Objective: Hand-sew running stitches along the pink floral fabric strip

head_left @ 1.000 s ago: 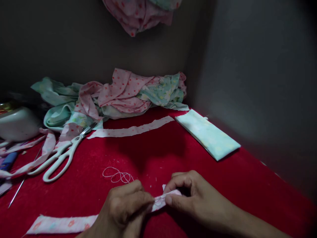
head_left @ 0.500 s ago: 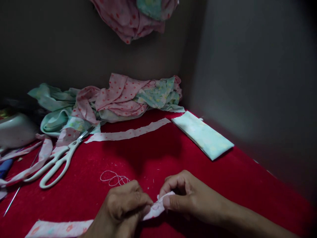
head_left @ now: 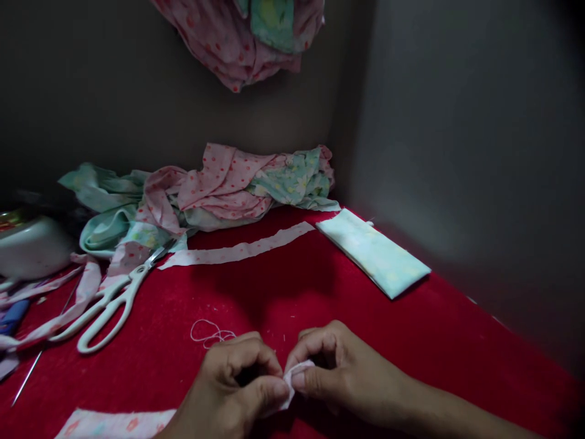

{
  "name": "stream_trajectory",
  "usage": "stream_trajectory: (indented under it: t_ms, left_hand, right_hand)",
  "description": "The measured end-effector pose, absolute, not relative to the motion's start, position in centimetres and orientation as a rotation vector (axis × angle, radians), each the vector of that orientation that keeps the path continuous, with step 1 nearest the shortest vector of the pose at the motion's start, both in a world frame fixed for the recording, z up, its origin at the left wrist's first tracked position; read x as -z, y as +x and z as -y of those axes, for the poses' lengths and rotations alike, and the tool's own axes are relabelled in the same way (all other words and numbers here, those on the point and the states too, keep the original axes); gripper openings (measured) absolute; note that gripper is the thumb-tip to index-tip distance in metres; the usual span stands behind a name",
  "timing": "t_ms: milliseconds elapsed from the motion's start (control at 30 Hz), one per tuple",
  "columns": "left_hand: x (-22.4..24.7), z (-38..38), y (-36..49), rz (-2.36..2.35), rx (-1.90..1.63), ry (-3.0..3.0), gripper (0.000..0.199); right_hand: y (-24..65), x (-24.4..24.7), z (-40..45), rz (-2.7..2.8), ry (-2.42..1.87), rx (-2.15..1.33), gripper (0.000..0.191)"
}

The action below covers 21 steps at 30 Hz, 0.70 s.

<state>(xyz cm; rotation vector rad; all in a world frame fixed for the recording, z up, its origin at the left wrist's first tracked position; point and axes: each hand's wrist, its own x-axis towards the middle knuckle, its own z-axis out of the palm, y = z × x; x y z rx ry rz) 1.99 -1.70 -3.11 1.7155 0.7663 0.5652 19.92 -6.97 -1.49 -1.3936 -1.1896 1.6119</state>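
Observation:
My left hand (head_left: pixel 237 384) and my right hand (head_left: pixel 336 372) meet low in the head view, just above the red cloth surface (head_left: pixel 402 341). Both pinch the end of a narrow pink printed fabric strip (head_left: pixel 292 381); the thumbs press on it. A flat length of similar printed fabric (head_left: pixel 116 422) comes out to the left from behind my left wrist; whether it is the same piece is hidden. Close behind my left fingers lies a loose loop of thin pale thread (head_left: pixel 208 332). Any needle between the fingers is too small to make out.
White-handled scissors (head_left: pixel 114 305) lie at left beside a thin metal rod (head_left: pixel 30 372) and a blue object (head_left: pixel 14 317). Crumpled pink and green fabric (head_left: pixel 223 183) lines the wall. Behind my hands are a pale strip (head_left: pixel 242 249) and a folded mint cloth (head_left: pixel 375 251).
My left thumb has shifted right along the strip, and my fingertips have come closer together. The strip's end looks more folded between them. The whole view has tilted slightly.

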Motion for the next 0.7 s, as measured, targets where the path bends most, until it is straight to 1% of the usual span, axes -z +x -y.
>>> stream_trajectory:
  t_ms: [67, 133, 233, 367, 500, 533, 600, 700]
  left_hand:
    - [3.0, 1.8, 2.2, -0.751, -0.619, 1.715, 0.012]
    - [2.9, 1.9, 2.3, -0.676, -0.703, 1.874, 0.009]
    - [2.7, 2.0, 2.3, -0.537, -0.786, 2.129, 0.015]
    - [2.9, 2.1, 2.3, -0.486, -0.769, 2.300, 0.019]
    - [2.7, 2.4, 2.2, -0.449, -0.768, 2.427, 0.012]
    - [2.5, 2.6, 2.2, -0.437, -0.785, 2.410, 0.013]
    - [1.9, 2.8, 2.1, -0.496, -0.830, 2.234, 0.020]
    - [1.0, 2.1, 2.4, -0.765, -0.831, 1.619, 0.028]
  right_hand:
    - [19.7, 1.5, 7.0, 1.177, -1.424, -1.589, 0.018]
    - [19.6, 1.5, 7.0, 1.147, -1.441, -1.578, 0.017]
    - [19.4, 1.5, 7.1, 1.104, -1.423, -1.569, 0.013]
    - [19.1, 1.6, 7.2, 1.119, -1.393, -1.541, 0.008]
    - [18.7, 1.5, 7.3, 1.217, -1.372, -1.488, 0.010]
    - [18.7, 1.5, 7.3, 1.233, -1.373, -1.484, 0.012]
    - [18.6, 1.4, 7.3, 1.257, -1.401, -1.472, 0.013]
    - [19.0, 1.4, 7.2, 1.253, -1.492, -1.499, 0.017]
